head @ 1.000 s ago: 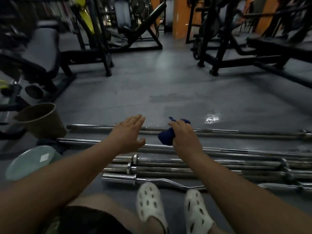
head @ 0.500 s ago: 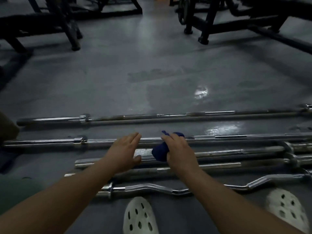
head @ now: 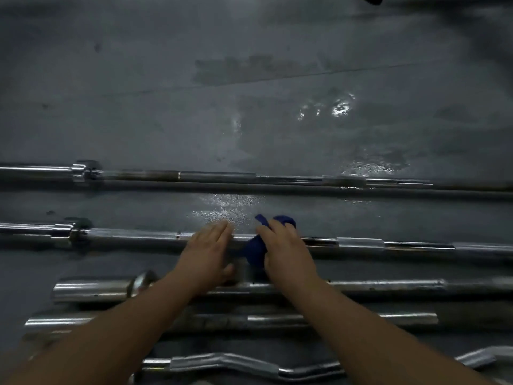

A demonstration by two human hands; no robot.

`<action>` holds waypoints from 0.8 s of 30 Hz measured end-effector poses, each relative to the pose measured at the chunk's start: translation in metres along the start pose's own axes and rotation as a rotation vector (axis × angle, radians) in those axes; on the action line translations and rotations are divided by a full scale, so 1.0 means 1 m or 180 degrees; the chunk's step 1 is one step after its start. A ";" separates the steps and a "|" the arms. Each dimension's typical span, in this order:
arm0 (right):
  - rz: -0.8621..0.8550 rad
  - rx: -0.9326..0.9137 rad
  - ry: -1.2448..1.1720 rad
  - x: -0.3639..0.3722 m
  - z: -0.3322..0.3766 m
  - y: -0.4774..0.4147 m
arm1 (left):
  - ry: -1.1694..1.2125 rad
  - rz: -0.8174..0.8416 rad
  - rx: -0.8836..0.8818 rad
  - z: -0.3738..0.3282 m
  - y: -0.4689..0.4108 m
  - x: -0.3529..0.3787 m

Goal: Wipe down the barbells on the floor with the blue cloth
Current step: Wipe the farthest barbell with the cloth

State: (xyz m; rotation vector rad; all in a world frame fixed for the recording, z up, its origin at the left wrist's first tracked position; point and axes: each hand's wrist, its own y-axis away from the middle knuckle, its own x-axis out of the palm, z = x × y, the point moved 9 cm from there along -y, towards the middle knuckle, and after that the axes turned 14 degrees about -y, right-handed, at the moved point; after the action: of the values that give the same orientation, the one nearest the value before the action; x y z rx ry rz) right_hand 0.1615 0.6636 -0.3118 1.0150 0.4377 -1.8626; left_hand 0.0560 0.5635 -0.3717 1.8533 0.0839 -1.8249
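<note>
**Floor** (head: pixel 138 107): dark grey, matte, rubbery in look. Fills the upper half of the frame, with glossy wet patches (head: pixel 222 209) at centre and upper right.

**Barbells**: five in view, all lying on the floor, roughly parallel, their long axes running left to right across the frame.
- Far barbell (head: pixel 222 177): mid-frame. Slim dull steel shaft with a chromed collar at left.
- Second barbell (head: pixel 125 236): just below centre, the one under both hands. Round shaft, bright sleeve and collar at left, a pale smooth band to the right of the hands.
- Thick bar (head: pixel 374 286): lower centre. Wide polished sleeve, partly hidden by the forearms.
- Fourth bar (head: pixel 333 319): below that one, duller, with a patchy finish.
- Curl bar (head: pixel 236 362): bottom edge, wavy chrome.

**Left hand** (head: pixel 206 255): palm down, fingers straight and together, laid across the second barbell. It holds nothing.

**Right hand** (head: pixel 287 252): just beside the left hand, on its right. The fingers are curled over the blue cloth and press it onto the same shaft.

**Blue cloth** (head: pixel 254 250): dark blue, soft and bunched. A wad shows between the two hands, and a corner pokes out above the right fingertips.

**Governing relation**: the cloth sits mid-shaft, so long runs of bar lie to both left and right of the grip. Any wiping stroke is judged to run sideways along that axis. The right hand carries the cloth. The left hand is nearer the collar end and looks placed to steady the round shaft, which would likely roll on this floor.
</note>
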 end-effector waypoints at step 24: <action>-0.0146 -0.0111 0.0412 0.011 -0.117 -0.015 | -0.0056 -0.0111 -0.0185 0.005 -0.033 0.033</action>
State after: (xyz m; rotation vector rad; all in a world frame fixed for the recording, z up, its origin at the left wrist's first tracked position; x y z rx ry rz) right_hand 0.2003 0.7426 -0.3917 1.1142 0.5725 -1.8295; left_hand 0.0410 0.5795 -0.4133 1.8063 0.1620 -1.8423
